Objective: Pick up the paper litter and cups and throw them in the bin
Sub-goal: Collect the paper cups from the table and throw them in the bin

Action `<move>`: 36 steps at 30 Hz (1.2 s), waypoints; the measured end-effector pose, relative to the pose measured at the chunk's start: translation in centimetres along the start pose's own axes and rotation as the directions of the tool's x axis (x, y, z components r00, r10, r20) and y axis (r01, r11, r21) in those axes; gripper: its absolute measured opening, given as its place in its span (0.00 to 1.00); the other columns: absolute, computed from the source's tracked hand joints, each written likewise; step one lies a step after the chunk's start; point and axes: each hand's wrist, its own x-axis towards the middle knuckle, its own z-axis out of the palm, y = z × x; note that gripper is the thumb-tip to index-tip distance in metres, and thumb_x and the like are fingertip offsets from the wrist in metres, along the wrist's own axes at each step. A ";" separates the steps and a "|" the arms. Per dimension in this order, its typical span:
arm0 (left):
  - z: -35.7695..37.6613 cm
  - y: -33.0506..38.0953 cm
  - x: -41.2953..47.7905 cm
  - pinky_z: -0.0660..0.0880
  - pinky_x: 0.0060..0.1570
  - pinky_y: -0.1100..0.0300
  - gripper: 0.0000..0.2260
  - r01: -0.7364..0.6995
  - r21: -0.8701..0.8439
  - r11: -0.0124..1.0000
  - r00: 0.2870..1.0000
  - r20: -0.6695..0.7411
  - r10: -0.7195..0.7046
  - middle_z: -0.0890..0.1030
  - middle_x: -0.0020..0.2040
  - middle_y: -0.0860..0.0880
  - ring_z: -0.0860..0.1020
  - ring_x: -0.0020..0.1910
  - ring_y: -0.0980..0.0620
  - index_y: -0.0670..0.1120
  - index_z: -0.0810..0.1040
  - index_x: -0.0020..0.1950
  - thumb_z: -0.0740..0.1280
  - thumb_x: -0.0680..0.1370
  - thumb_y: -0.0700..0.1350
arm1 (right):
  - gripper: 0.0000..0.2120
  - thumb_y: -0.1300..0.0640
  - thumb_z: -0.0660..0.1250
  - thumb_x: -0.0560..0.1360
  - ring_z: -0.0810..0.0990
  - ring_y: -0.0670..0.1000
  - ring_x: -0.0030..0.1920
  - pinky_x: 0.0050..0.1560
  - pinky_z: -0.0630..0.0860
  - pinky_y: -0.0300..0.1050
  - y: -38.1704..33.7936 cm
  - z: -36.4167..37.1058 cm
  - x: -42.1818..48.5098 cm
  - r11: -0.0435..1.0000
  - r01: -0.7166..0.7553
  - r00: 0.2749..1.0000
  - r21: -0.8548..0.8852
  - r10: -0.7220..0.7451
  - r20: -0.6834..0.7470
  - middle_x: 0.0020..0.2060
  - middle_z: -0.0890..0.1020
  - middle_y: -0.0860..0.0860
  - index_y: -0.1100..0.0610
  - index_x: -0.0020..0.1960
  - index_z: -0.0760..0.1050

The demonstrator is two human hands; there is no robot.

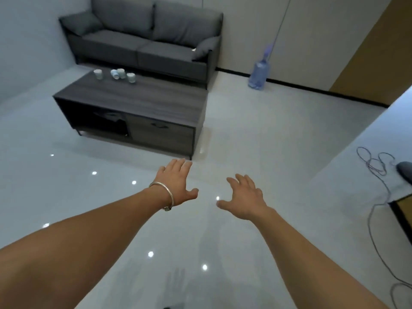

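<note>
From the head view, both bare arms reach forward over a glossy pale floor (256,139). The left hand (176,181) is spread flat, palm down, fingers loosely apart, holding nothing; a thin metal bangle (163,192) circles its wrist. The right hand (244,198) is likewise spread with fingers fanned and holds nothing. The two hands hover side by side, apart from each other, above the floor and short of the near edge of a low dark wooden surface (142,101).

Four small pale cups (116,75) sit at the far left end of that surface: three upright, one lying on its side against another. They are well apart from both hands. Paper litter cannot be made out.

Behind the surface stands a grey two-seat sofa (142,39). A large blue water bottle (258,73) stands on the floor by the wall to the right. Loose cables (374,166) trail across the floor at the right edge.
</note>
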 end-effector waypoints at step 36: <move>-10.9 -67.4 31.6 0.57 0.72 0.47 0.39 0.408 -0.084 0.909 0.913 0.013 -0.408 0.54 0.77 0.49 0.52 0.76 0.48 0.50 0.51 0.77 0.62 0.73 0.63 | 0.42 0.38 0.66 0.72 0.44 0.55 0.78 0.73 0.51 0.63 -58.8 -2.5 58.5 0.901 0.410 0.900 -0.139 -0.375 0.221 0.79 0.50 0.51 0.49 0.78 0.51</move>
